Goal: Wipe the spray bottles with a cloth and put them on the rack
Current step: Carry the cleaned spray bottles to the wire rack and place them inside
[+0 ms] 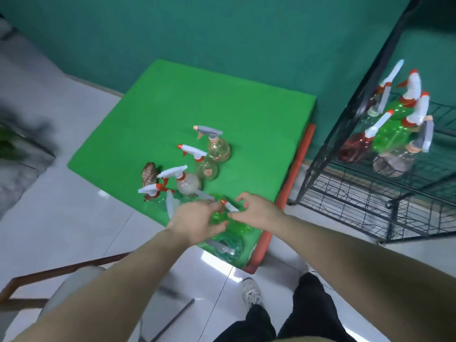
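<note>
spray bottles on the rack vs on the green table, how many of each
On the rack: about 5 spray bottles, overlapping, e.g. one green
On the green table: about 7, e.g. one peach; the hands cover part of the nearest ones
Total: about 12

I count six spray bottles on my green table (172,99): a peach one (218,149) at twelve o'clock, a yellowish one (207,169), a frosted one (188,185), one at nine o'clock (158,196), a green one (222,218) and a bluish one (227,245) at six. One crumpled cloth (149,176). On the rack (345,114) at three o'clock, about six bottles (389,137), overlapping.
</note>
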### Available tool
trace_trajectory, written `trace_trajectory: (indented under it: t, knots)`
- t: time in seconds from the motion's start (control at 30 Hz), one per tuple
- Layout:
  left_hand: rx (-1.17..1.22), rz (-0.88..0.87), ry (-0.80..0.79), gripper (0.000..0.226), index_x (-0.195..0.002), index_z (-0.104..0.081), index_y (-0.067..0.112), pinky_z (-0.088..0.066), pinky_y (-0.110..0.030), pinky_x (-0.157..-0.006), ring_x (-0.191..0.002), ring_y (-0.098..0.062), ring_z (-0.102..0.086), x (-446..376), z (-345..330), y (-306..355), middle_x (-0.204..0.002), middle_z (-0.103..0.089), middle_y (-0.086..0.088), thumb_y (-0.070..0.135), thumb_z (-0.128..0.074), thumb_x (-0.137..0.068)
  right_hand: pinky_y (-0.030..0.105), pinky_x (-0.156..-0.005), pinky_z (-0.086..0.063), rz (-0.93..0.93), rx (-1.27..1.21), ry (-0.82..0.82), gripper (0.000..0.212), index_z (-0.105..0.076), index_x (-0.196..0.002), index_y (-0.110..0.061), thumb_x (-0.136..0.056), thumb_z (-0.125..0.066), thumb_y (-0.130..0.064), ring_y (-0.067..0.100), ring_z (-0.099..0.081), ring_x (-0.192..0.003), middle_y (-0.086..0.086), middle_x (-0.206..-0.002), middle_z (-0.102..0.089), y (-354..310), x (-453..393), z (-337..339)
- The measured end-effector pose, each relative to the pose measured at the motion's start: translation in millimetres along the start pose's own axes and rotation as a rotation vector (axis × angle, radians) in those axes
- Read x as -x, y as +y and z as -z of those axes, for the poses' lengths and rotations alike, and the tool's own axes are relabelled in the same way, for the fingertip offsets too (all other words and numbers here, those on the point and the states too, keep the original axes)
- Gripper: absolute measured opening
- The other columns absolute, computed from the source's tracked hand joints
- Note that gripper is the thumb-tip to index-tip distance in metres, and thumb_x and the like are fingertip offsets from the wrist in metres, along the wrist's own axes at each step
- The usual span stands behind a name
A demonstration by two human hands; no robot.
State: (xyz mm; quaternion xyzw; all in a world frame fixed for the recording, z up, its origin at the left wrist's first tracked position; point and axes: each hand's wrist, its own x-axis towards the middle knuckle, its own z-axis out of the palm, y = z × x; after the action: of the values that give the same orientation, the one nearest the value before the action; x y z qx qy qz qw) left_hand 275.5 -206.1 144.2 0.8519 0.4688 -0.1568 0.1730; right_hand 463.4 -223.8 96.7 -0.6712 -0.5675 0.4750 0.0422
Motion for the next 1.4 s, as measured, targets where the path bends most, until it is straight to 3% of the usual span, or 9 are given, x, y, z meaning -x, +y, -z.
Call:
trace_trajectory:
  t: [0.17,0.27,0.37,0.57,0.77,0.87,1.0,1.17,1.4]
  knots:
    - [-0.164,0.069,-0.074,0.053,-0.144,-0.052,0.043,-0.050,-0.032,-0.083,-0.107,-0.028,-0.069,15,-10,6,-0.107,-0.074,-0.007,0.067,-0.046,-0.097,0.032,-0.066,-0.047,0.057,0.130,0.039,0.039,-0.060,-0.131,-0.024,-0.094,-0.064,-0.035,0.022,-0.059,-0.080,0.007,-0.112,-0.054,-2,-10,-13]
    - [-0.118,0.120,-0.119,0.050,-0.144,-0.053,0.042,-0.049,-0.032,-0.082,-0.111,-0.032,-0.066,21,-16,13,-0.116,-0.071,-0.009,0.062,-0.045,-0.099,0.035,-0.069,-0.050,0.053,0.152,0.090,0.034,-0.061,-0.126,-0.016,-0.096,-0.061,-0.029,0.024,-0.061,-0.082,0.008,-0.109,-0.052,-3,-11,-11]
    - [-0.001,0.185,-0.136,0.046,-0.144,-0.056,0.036,-0.052,-0.035,-0.084,-0.112,-0.033,-0.065,24,-31,18,-0.119,-0.071,-0.012,0.053,-0.046,-0.102,0.032,-0.062,-0.040,0.042,0.140,0.113,0.028,-0.057,-0.120,-0.011,-0.096,-0.060,-0.026,0.023,-0.054,-0.079,0.006,-0.099,-0.047,-1,-8,-9]
    - [0.140,0.279,-0.025,0.035,-0.102,-0.074,0.019,-0.038,-0.032,-0.059,-0.072,-0.028,-0.056,17,-48,18,-0.082,-0.069,-0.008,0.044,-0.049,-0.101,0.035,-0.063,-0.038,0.012,0.098,0.148,0.017,-0.050,-0.107,-0.012,-0.096,-0.056,-0.024,0.025,-0.053,-0.080,0.007,-0.093,-0.051,7,0,-3]
    - [0.407,0.385,0.072,0.034,-0.095,-0.055,0.021,-0.038,-0.031,-0.063,-0.075,-0.022,-0.058,12,-59,32,-0.081,-0.067,0.002,0.055,-0.058,-0.098,0.033,-0.061,-0.035,-0.026,0.042,0.194,0.022,-0.053,-0.112,-0.012,-0.096,-0.056,-0.026,0.026,-0.058,-0.085,0.008,-0.099,-0.058,22,14,3]
    - [0.480,0.406,0.090,0.023,-0.097,-0.050,0.018,-0.041,-0.031,-0.059,-0.076,-0.022,-0.064,6,-63,39,-0.085,-0.073,-0.002,0.037,-0.063,-0.099,0.033,-0.062,-0.039,-0.044,0.020,0.221,0.022,-0.053,-0.113,-0.013,-0.096,-0.056,-0.026,0.027,-0.060,-0.087,0.008,-0.099,-0.058,30,23,9]
    - [0.421,0.356,0.091,0.010,-0.098,-0.049,0.014,-0.029,-0.031,-0.050,-0.075,-0.026,-0.056,2,-60,47,-0.085,-0.061,-0.005,0.007,-0.055,-0.096,0.031,-0.059,-0.041,-0.075,-0.023,0.265,0.019,-0.054,-0.109,-0.015,-0.094,-0.057,-0.026,0.024,-0.062,-0.084,0.007,-0.097,-0.061,41,39,25]
    - [0.437,0.149,0.141,0.013,-0.107,-0.056,0.014,-0.037,-0.032,-0.067,-0.082,-0.027,-0.058,-17,-36,79,-0.093,-0.060,-0.006,0.005,-0.054,-0.097,0.028,-0.053,-0.039,-0.131,-0.064,0.368,0.016,-0.054,-0.105,-0.019,-0.094,-0.058,-0.030,0.015,-0.057,-0.071,0.003,-0.092,-0.063,59,70,60]
    - [0.425,-0.234,0.240,0.019,-0.113,-0.066,0.016,-0.025,-0.029,-0.065,-0.078,-0.028,-0.053,-64,39,192,-0.085,-0.052,-0.004,0.012,-0.058,-0.097,0.032,-0.061,-0.047,-0.292,-0.152,0.578,0.023,-0.055,-0.109,-0.018,-0.095,-0.056,-0.035,0.021,-0.064,-0.078,0.002,-0.091,-0.066,111,147,139]
